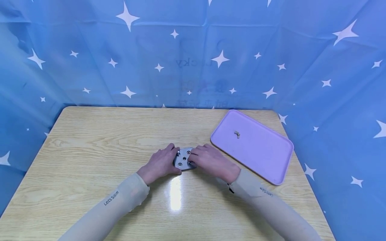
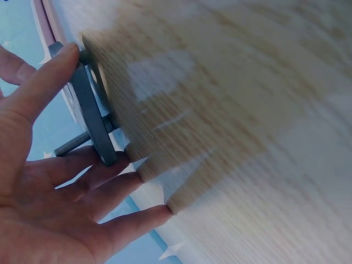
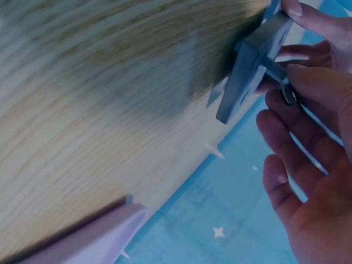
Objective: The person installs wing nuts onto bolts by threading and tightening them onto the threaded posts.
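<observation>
Two hands partly hiding metal plate, lilac tray nearby, hardware inside

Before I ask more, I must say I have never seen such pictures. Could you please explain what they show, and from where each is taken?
There is no machine: a person works with two bare hands. The wide picture comes from a camera on the head, looking down at the table. The two close ones come from cameras on the wrists, left and right.

The left hand holds a metal plate with holes. The right hand pinches a bolt standing in it. A second bolt stands near the left hand. The purple tray carries small parts, too small to name.
</observation>
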Demonstrator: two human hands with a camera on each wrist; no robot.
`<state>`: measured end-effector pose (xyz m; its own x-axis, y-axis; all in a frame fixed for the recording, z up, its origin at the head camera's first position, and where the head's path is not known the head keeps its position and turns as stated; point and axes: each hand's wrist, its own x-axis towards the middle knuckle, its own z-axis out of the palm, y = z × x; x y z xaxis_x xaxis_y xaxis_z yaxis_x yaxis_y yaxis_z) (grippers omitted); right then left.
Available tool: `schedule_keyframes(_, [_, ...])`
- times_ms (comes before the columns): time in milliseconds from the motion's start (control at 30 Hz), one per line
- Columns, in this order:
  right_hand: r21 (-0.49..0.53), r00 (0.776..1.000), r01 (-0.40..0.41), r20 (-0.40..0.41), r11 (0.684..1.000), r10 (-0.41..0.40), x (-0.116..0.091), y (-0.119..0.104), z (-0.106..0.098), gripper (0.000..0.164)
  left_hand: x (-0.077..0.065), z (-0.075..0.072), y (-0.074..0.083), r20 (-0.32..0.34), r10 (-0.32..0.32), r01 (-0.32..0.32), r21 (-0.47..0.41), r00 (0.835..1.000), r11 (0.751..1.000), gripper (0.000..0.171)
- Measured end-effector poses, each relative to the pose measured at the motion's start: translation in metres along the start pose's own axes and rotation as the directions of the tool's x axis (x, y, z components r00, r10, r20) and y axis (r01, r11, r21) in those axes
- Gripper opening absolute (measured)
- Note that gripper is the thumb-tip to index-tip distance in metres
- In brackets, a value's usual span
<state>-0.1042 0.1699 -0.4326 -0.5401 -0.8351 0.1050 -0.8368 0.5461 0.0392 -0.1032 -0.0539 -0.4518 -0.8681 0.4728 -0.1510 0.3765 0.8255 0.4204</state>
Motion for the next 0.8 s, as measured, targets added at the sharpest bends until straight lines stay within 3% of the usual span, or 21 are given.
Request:
schedule_keyframes(133, [0.049,0.991,-0.108,-0.075,0.993,0.112,0.004,-0.006,0.009,0.011,0.000,0.001,0.000,-0.011,0.004,-0.004,0.002,1.000,1.000,0.087])
schedule_keyframes(300, [0.105,0.957,-0.263,-0.096,0.959,0.273,0.005,-0.014,0.016,0.017,0.000,0.001,0.000,-0.021,0.014,-0.014,-0.002,1.000,1.000,0.085])
schedule_keyframes(433, [0.121,0.949,-0.295,-0.078,0.948,0.306,0.004,-0.016,0.013,0.023,0.000,0.001,0.000,-0.018,0.015,-0.015,-0.003,1.000,1.000,0.083])
schedule_keyframes(533, [0.174,0.963,-0.249,-0.061,0.953,0.263,0.002,-0.012,0.004,0.026,0.000,0.001,0.000,-0.014,0.013,-0.013,-0.010,1.000,1.000,0.081])
schedule_keyframes(633, [0.218,0.990,-0.133,-0.018,0.967,0.140,-0.001,-0.005,-0.006,0.028,0.000,0.000,0.000,-0.009,0.013,-0.013,-0.016,1.000,1.000,0.080])
schedule_keyframes(700, [0.203,0.999,-0.042,0.032,0.978,0.036,-0.005,0.000,-0.010,0.037,0.000,-0.001,0.000,-0.003,0.010,-0.010,-0.013,1.000,1.000,0.081])
schedule_keyframes(800, [0.140,0.994,0.046,0.096,0.989,-0.060,-0.009,0.005,-0.013,0.047,0.000,-0.001,-0.001,0.003,0.006,-0.006,-0.009,1.000,1.000,0.082])
